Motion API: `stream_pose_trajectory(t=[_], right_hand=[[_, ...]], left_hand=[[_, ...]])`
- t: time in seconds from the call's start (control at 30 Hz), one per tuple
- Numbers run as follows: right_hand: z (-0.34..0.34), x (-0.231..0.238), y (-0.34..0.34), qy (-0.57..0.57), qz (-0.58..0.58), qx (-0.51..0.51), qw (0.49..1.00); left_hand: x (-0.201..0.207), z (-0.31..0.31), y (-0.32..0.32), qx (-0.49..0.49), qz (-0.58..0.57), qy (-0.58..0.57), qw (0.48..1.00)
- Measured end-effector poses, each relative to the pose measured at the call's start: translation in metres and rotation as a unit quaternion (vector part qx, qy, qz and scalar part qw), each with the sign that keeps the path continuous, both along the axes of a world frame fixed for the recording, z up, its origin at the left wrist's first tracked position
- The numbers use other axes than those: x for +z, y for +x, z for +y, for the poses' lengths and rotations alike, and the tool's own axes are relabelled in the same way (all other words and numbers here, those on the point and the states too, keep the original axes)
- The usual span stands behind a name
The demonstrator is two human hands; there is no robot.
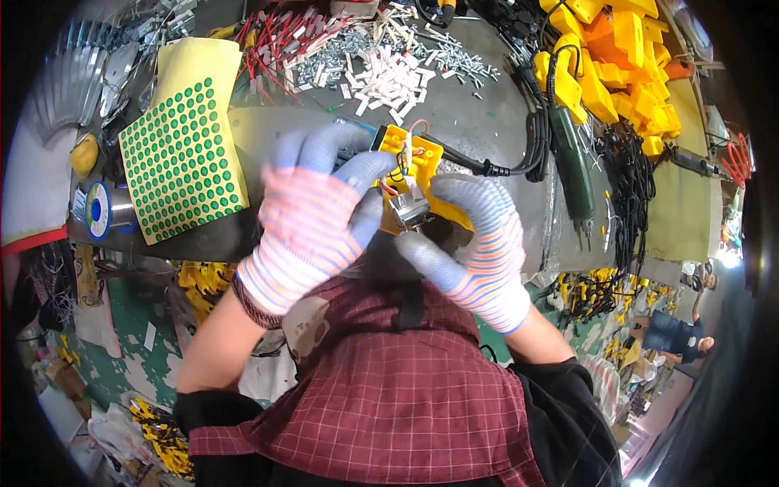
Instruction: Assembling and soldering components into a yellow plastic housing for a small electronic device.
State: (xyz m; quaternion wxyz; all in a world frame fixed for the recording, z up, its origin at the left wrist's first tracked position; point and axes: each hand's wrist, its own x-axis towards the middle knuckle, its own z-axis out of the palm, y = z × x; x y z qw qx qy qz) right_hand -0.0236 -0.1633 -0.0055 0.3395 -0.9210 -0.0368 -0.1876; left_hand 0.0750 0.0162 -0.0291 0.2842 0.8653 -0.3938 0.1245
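Note:
In front of my chest, an open yellow plastic housing [422, 162] sits between my hands, with thin coloured wires inside. A silver metal part [409, 209], which looks like a small motor or switch body, sits at its near end. My left hand [312, 207], in a striped knit glove with bluish fingertips, has its thumb and fingers closed against the housing's left side; its back is slightly blurred. My right hand [483, 239], gloved alike, wraps the right side, its thumb by the metal part. A black power cord [475, 166] runs from the housing to the right.
Screws [454, 57], white connectors [389, 81] and red wires [276, 40] lie at the back. A sheet of green round stickers [182, 154] and a solder spool [101, 211] lie left. Yellow housings [617, 57] and a green electric screwdriver [572, 162] are right.

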Motion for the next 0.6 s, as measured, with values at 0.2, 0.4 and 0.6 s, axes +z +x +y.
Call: stream_pose_trajectory(t=[0.2, 0.4, 0.6], right_hand=[[0.007, -0.017, 0.0, -0.074, -0.033, -0.032, 0.996], [0.01, -0.027, 0.001, -0.043, -0.039, -0.061, 0.996], [0.01, -0.027, 0.002, -0.017, -0.026, -0.072, 0.997]], left_hand=[[-0.004, -0.013, 0.024, -0.058, 0.004, 0.002, 0.998], [-0.022, -0.012, 0.016, -0.012, 0.016, -0.116, 0.993], [-0.011, -0.008, 0.017, -0.059, -0.089, -0.071, 0.992]])
